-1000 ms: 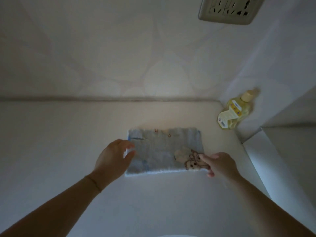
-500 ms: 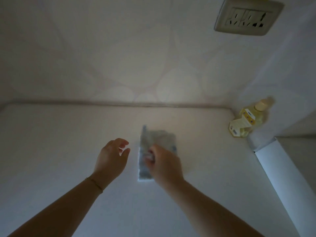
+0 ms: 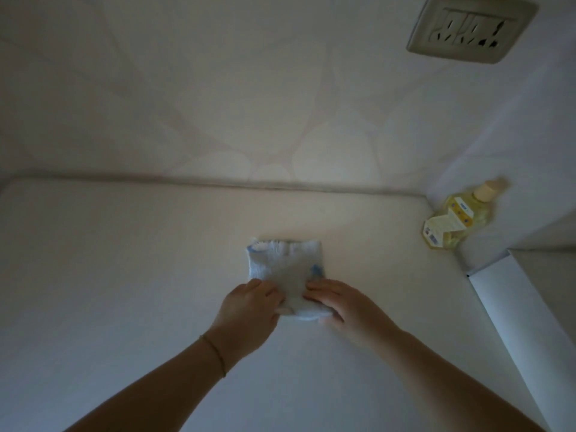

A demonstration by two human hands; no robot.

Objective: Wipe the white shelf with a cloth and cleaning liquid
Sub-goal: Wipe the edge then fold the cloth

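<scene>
cloth (image 3: 288, 277), spread flat a second ago, now folded into a small pad mid-shelf (image 3: 124, 260), left hand (image 3: 249, 310) and right hand (image 3: 339, 302) pressed flat on its near edge, unclenched; bottle (image 3: 456, 218) untouched in corner, so wetting and wiping likely remain.

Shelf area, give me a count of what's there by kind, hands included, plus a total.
Cloths: 1, the folded cloth lying on the white shelf
Bottles: 1, the yellow bottle in the right back corner
Wall sockets: 1, the socket plate on the wall
Hands: 2, left hand and right hand, both on the cloth's near edge
Total: 5
</scene>
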